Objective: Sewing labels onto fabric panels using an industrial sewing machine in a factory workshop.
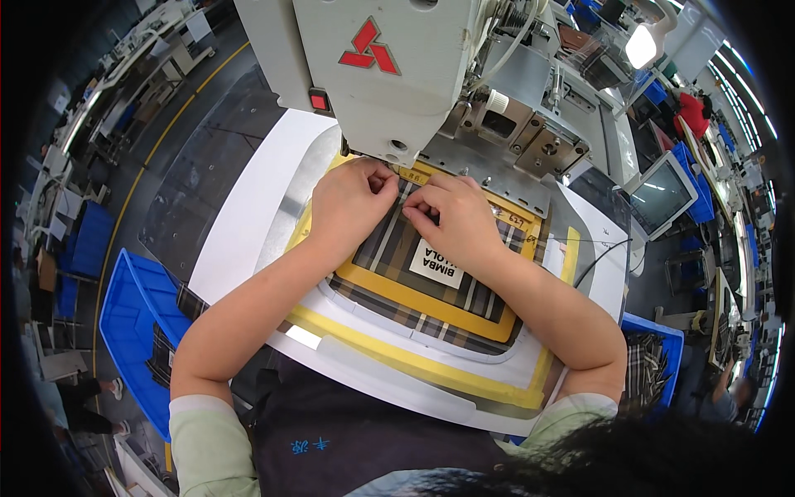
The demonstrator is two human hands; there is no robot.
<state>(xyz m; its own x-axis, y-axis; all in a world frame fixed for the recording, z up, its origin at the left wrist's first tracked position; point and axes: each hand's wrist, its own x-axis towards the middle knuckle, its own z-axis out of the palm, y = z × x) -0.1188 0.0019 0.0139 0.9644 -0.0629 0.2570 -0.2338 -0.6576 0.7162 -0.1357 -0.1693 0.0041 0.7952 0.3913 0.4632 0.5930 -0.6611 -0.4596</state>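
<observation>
Plaid fabric (397, 248) seated in yellow frame (414, 300), label (436, 263) placed; left hand (348, 207) and right hand (451, 219) pinch its top edge under sewing machine (389, 74); stitching apparently pending.

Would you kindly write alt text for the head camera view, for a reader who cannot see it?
Seen from above, a person's left hand and right hand press fingertips onto plaid fabric held in a yellow frame beneath a grey industrial sewing machine. A white label lies on the fabric. Blue bins stand either side of the table.
</observation>
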